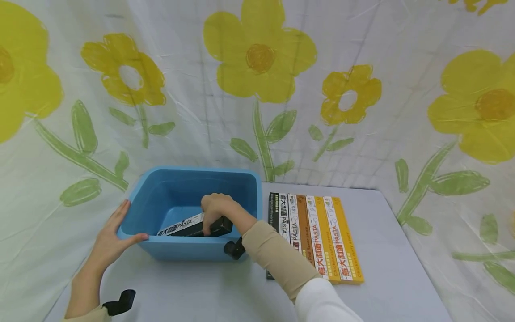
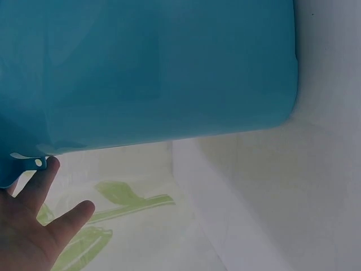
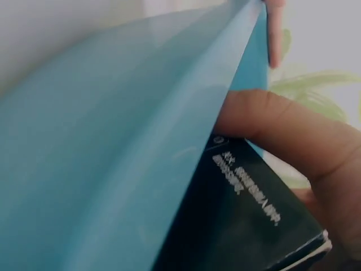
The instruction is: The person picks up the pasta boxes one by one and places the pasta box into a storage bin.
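A long black-and-white pasta box point(image 1: 189, 226) lies tilted inside the blue tub point(image 1: 193, 258). My right hand point(image 1: 217, 209) reaches over the near rim and grips that box near its right end. Up close in the right wrist view, the thumb presses on the dark box point(image 3: 248, 209), and the tub's wall point(image 3: 113, 147) hides part of it. At the tub's left corner, my left hand point(image 1: 112, 239) touches the rim with fingers and thumb spread. The left wrist view has the left hand point(image 2: 34, 226) at the rim, fingers fairly straight, beside the tub's outer side point(image 2: 169, 73).
Right of the tub, several pasta boxes lie side by side: a black one point(image 1: 274, 210), a brown one point(image 1: 303, 219) and yellow ones point(image 1: 348, 241). My right forearm passes over their near left part. A flower-printed cloth point(image 1: 193, 89) hangs behind the white table point(image 1: 390, 268).
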`<state>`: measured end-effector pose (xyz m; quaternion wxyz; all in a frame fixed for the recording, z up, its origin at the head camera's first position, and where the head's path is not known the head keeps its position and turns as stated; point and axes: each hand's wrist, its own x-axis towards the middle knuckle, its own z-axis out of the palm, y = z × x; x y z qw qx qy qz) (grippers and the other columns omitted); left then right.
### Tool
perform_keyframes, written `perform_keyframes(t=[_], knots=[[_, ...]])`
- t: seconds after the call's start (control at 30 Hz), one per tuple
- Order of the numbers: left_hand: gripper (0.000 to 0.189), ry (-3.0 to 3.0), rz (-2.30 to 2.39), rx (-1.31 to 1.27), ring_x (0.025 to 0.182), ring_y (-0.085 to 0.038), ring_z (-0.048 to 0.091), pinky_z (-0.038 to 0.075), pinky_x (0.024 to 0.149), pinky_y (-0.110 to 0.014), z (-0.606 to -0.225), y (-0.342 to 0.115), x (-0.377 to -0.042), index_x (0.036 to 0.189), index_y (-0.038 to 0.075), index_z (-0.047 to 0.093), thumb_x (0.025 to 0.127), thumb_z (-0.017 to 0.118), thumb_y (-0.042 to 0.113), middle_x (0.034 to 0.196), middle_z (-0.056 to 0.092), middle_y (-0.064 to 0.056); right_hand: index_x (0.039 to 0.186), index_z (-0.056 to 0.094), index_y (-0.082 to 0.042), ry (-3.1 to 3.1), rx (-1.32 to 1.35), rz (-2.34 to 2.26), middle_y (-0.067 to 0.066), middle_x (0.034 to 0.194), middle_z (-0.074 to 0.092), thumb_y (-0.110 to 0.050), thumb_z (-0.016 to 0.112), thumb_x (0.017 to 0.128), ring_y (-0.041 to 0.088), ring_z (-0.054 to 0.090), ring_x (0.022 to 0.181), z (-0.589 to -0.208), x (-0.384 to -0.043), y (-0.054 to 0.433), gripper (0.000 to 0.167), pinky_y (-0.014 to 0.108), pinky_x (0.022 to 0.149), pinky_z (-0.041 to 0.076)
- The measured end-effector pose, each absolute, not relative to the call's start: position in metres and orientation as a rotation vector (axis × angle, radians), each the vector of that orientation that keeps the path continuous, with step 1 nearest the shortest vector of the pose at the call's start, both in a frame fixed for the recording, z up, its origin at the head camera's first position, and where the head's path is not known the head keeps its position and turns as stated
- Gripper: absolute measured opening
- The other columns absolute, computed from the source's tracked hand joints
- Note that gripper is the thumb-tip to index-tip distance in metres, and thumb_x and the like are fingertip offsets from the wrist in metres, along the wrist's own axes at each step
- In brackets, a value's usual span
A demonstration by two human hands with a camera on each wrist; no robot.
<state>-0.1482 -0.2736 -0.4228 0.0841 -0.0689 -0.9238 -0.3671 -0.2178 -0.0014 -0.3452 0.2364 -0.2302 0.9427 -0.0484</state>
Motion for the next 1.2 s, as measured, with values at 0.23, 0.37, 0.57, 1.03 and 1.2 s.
perform_keyframes(t=[0.23,0.37,0.57,1.03,1.2], knots=[[0.105,-2.751,-1.087,-0.199,0.138,-0.058,0.012,0.024,0.091,-0.082,-0.422,-0.273,-0.147,0.157,0.012,0.009,0.08,0.077,0.035,0.16,0.007,-0.024,0.074,0.055,-0.016,2.497,-0.679,-0.122,-0.002,0.065,0.041,-0.025,0.08,0.078,0.011,0.033,0.054,-0.349,-0.224,0.002,0.028,0.025,0.048,0.031],[0.105,-2.747,-1.095,-0.194,0.137,-0.059,0.013,0.024,0.091,-0.082,-0.421,-0.272,-0.146,0.157,0.01,0.01,0.08,0.077,0.037,0.16,0.008,-0.024,0.071,0.049,-0.014,2.483,-0.652,-0.136,-0.001,0.063,0.036,-0.024,0.079,0.078,0.011,0.029,0.053,-0.35,-0.225,0.005,0.032,0.024,0.048,0.03],[0.105,-2.739,-1.089,-0.19,0.137,-0.059,0.014,0.025,0.09,-0.081,-0.42,-0.271,-0.146,0.156,0.009,0.011,0.08,0.078,0.036,0.159,0.009,-0.025,0.068,0.053,-0.015,2.568,-0.626,-0.146,-0.003,0.058,0.035,-0.032,0.084,0.073,0.01,0.027,0.05,-0.347,-0.223,0.009,0.036,0.024,0.046,0.027],[0.105,-2.74,-1.098,-0.192,0.138,-0.058,0.011,0.021,0.093,-0.081,-0.421,-0.272,-0.146,0.157,0.01,0.01,0.081,0.077,0.038,0.16,0.007,-0.024,0.08,0.06,-0.019,2.691,-0.602,-0.001,-0.003,0.072,0.051,-0.038,0.087,0.068,0.012,0.038,0.057,-0.352,-0.219,0.008,0.035,0.026,0.048,0.031],[0.104,-2.738,-1.099,-0.194,0.138,-0.058,0.011,0.021,0.093,-0.082,-0.42,-0.271,-0.146,0.157,0.01,0.01,0.081,0.076,0.038,0.159,0.008,-0.024,0.087,0.063,-0.02,2.707,-0.589,0.037,-0.004,0.079,0.056,-0.037,0.088,0.068,0.012,0.047,0.063,-0.354,-0.217,0.007,0.036,0.025,0.052,0.041]])
